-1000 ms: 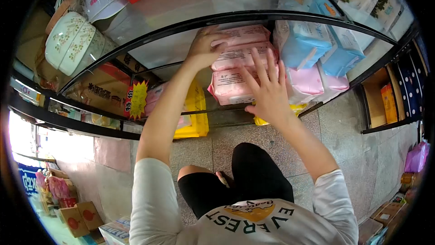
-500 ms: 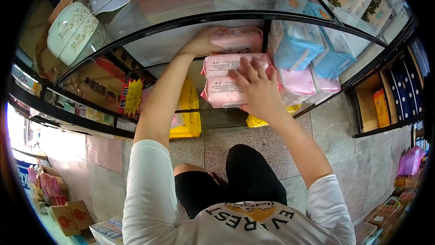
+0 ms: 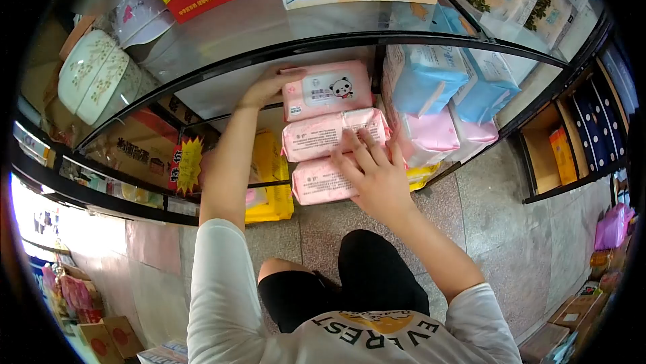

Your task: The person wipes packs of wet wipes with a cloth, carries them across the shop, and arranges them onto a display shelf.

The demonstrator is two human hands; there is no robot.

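Three pink packs sit in a row between the person's hands, one behind another. The farthest, the panda pack, has its picture side showing and lies at three o'clock from the left hand. That hand is partly open, curved against the pack's left end; I can't see how far its fingers wrap behind.

The right hand is spread wide, palm down, its fingers fanned over the right part of the middle pack and its palm over the right end of the nearest one. It presses flat rather than closing round either. From this hand, the nearest pack stretches toward nine o'clock, the middle one toward ten, and the panda one sits at eleven, clear of its fingers.

Blue packs stand at one o'clock from the right hand, and a yellow package is at six o'clock from the left.
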